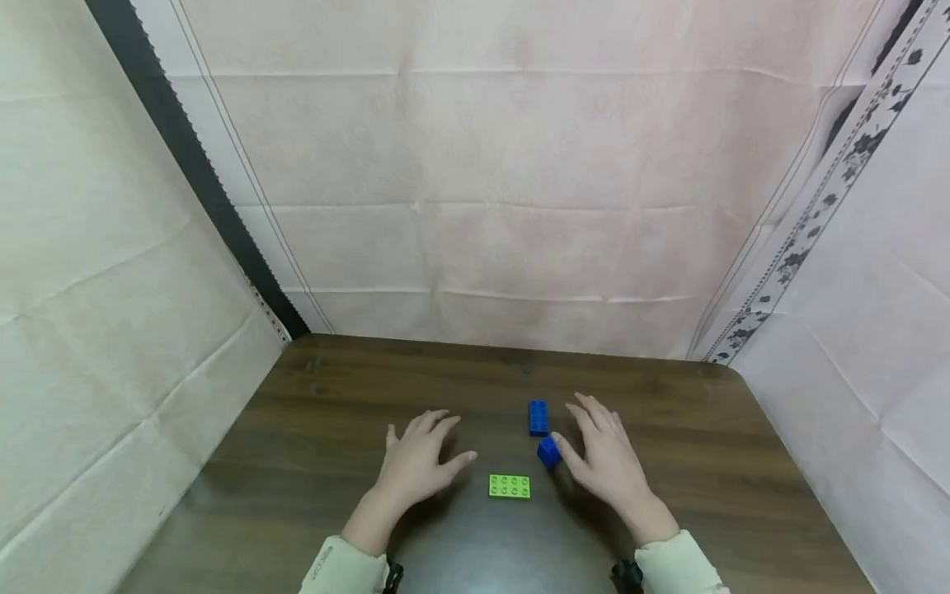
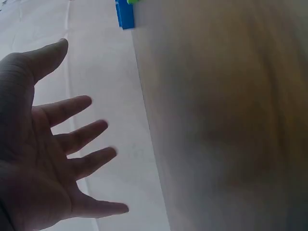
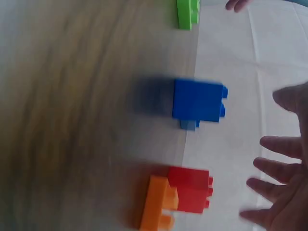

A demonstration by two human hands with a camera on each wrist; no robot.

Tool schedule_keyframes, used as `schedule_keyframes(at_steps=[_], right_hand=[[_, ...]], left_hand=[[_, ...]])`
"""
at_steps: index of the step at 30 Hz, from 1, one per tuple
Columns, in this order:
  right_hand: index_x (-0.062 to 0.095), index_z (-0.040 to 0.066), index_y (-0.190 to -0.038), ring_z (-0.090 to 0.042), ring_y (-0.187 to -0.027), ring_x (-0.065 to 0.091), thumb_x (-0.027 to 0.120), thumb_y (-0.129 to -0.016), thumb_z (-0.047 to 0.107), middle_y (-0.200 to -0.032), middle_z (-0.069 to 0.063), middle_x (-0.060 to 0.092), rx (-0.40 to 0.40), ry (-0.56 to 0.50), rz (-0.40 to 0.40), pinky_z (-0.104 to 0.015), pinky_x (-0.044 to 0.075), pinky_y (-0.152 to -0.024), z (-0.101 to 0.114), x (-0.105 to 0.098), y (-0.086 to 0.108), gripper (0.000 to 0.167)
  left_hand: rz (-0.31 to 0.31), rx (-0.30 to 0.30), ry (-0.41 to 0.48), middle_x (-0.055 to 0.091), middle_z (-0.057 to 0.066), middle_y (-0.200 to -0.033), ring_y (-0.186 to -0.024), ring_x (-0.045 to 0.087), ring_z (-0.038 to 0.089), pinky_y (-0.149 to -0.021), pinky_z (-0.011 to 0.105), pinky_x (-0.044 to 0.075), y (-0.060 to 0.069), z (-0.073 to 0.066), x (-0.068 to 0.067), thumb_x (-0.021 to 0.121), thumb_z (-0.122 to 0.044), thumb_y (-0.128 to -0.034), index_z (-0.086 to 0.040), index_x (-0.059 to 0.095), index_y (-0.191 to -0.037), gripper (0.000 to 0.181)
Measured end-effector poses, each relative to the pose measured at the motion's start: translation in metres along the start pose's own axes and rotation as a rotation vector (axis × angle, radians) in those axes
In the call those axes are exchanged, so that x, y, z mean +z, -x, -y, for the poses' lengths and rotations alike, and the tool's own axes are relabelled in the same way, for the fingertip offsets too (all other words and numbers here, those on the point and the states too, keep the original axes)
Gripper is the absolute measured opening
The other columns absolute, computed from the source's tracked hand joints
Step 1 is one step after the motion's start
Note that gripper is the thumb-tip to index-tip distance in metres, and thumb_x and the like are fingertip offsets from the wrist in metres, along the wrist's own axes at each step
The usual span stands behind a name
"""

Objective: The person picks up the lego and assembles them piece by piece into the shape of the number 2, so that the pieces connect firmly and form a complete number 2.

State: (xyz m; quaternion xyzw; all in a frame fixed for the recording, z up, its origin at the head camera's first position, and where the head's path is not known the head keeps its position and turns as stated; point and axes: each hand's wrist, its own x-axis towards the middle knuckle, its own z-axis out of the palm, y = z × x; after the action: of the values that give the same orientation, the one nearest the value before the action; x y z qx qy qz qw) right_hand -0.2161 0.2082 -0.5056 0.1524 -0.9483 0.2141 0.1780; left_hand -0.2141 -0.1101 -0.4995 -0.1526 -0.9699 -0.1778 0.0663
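My left hand (image 1: 417,464) hovers with spread fingers left of a lime green brick (image 1: 509,487) and holds nothing. In the left wrist view its fingers (image 2: 79,137) are plainly apart. My right hand (image 1: 607,462), fingers extended, is also bare of any object. Its thumb overlaps a small blue brick (image 1: 548,451) in the head view, but the right wrist view shows that blue brick (image 3: 197,100) apart from the thumb. Behind it lies a longer blue brick (image 1: 538,418). A red brick (image 3: 190,188) and an orange brick (image 3: 154,204) appear only in the right wrist view; the right hand seemingly hides them from above.
The bricks stand on a dark wooden table (image 1: 312,478). Pale cloth sheets (image 1: 519,165) hang behind it and on both sides, the right one edged with a floral band (image 1: 824,198).
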Motion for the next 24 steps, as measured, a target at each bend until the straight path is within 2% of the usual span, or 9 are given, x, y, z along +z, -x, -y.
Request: schedule_keyframes(at_steps=[4, 6, 9, 16, 24], right_hand=[[0.061, 0.004, -0.132, -0.033, -0.130, 0.051, 0.067, -0.097, 0.039, -0.141, -0.015, 0.054, 0.006, -0.081, -0.014, -0.055, 0.047, -0.100, 0.008, 0.004, -0.001, 0.051], [0.062, 0.002, -0.130, -0.033, -0.125, 0.055, 0.069, -0.096, 0.037, -0.136, -0.015, 0.057, 0.021, -0.092, 0.011, -0.054, 0.049, -0.098, 0.011, 0.007, -0.002, 0.050], [0.062, 0.002, -0.129, -0.031, -0.117, 0.060, 0.072, -0.093, 0.037, -0.130, -0.015, 0.060, 0.058, -0.100, 0.063, -0.053, 0.051, -0.096, 0.014, 0.012, -0.001, 0.050], [0.066, 0.004, -0.122, -0.026, -0.104, 0.065, 0.078, -0.088, 0.037, -0.117, -0.011, 0.066, 0.146, -0.115, 0.171, -0.049, 0.056, -0.087, 0.016, 0.022, -0.002, 0.048], [0.063, 0.005, -0.123, -0.026, -0.099, 0.068, 0.081, -0.087, 0.025, -0.114, -0.012, 0.069, 0.171, -0.135, 0.217, -0.050, 0.057, -0.085, 0.015, 0.025, -0.003, 0.044]], left_hand=[[0.100, 0.032, 0.153, 0.060, 0.005, -0.135, -0.125, 0.056, 0.029, -0.100, 0.062, 0.042, -0.001, -0.008, 0.003, 0.063, -0.060, -0.0925, -0.016, 0.061, -0.137, 0.063], [0.161, 0.060, 0.249, 0.063, 0.007, -0.127, -0.116, 0.060, 0.027, -0.094, 0.052, 0.050, -0.001, -0.010, 0.006, 0.068, -0.053, -0.0927, -0.010, 0.063, -0.134, 0.060], [0.238, 0.099, 0.339, 0.065, 0.007, -0.119, -0.107, 0.062, 0.024, -0.087, 0.042, 0.053, 0.001, -0.013, 0.012, 0.073, -0.043, -0.0915, -0.004, 0.063, -0.131, 0.056], [0.323, 0.141, 0.356, 0.065, 0.002, -0.113, -0.097, 0.062, 0.015, -0.081, 0.031, 0.053, 0.000, -0.022, 0.022, 0.081, -0.037, -0.0857, -0.006, 0.067, -0.125, 0.052], [0.322, 0.180, 0.321, 0.061, -0.005, -0.099, -0.085, 0.057, 0.007, -0.075, 0.024, 0.050, -0.005, -0.028, 0.033, 0.083, -0.028, -0.0852, -0.011, 0.073, -0.116, 0.036]])
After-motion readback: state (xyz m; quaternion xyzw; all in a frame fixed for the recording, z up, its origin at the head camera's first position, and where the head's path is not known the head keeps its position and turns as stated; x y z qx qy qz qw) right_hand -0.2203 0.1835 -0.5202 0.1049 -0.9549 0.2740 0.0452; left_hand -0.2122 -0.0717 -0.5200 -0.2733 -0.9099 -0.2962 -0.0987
